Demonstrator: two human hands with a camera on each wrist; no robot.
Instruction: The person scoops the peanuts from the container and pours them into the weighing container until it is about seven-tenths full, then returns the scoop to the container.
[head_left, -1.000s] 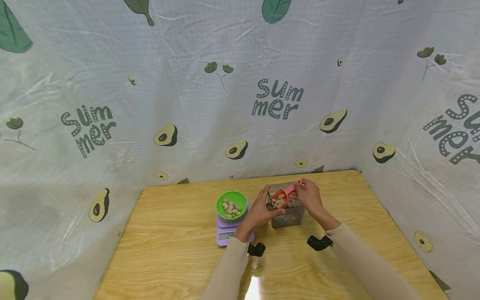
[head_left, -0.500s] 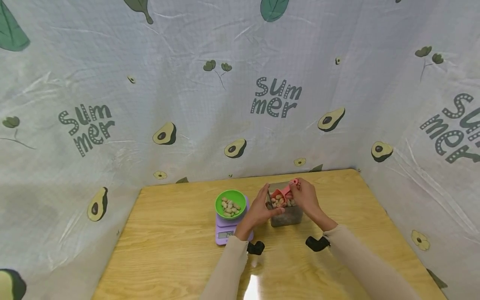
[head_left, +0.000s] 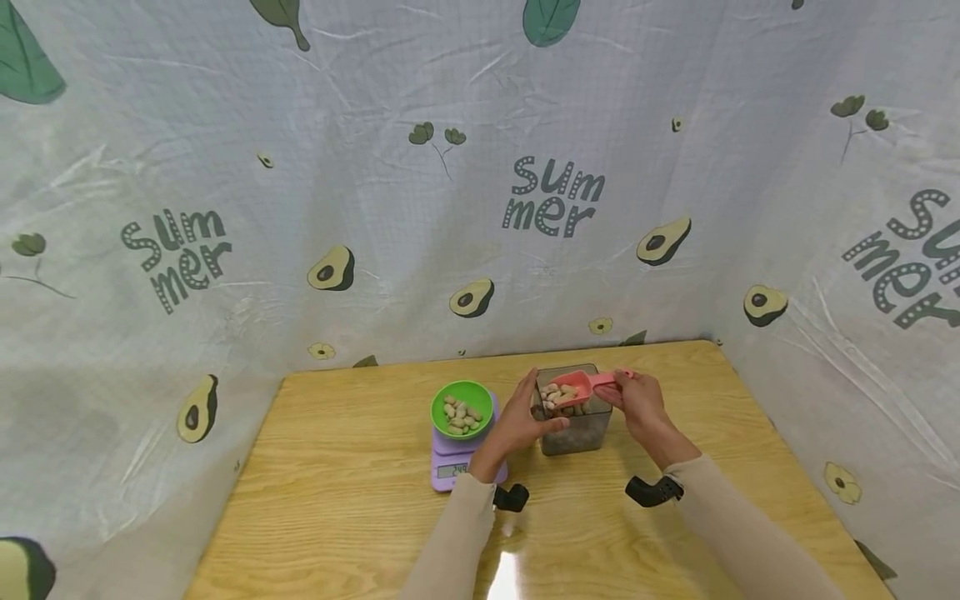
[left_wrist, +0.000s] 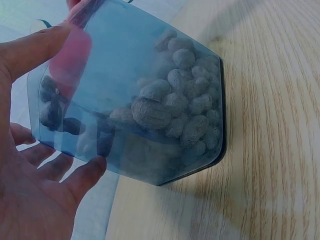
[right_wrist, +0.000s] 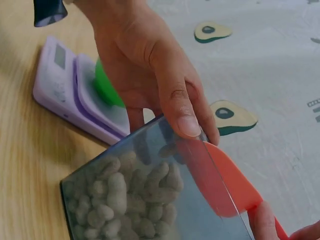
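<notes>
A see-through dark container of unshelled peanuts stands on the table. My left hand holds its left side, the thumb on the near wall and the other fingers along the left wall. My right hand grips the handle of a red scoop, which lies tilted in the container's mouth. Several peanuts show in and around the scoop's bowl. In the right wrist view, the scoop shows partly through the clear wall, and only fingertips of the right hand are visible.
Left of the container, a purple kitchen scale carries a green bowl with several peanuts. My left forearm partly covers the scale's display. Behind the wooden table hangs a white printed sheet.
My right hand has moved right and slightly lower, and the scoop's handle now lies flatter. The scoop's bowl shows more above the peanuts. My left hand stays in place.
</notes>
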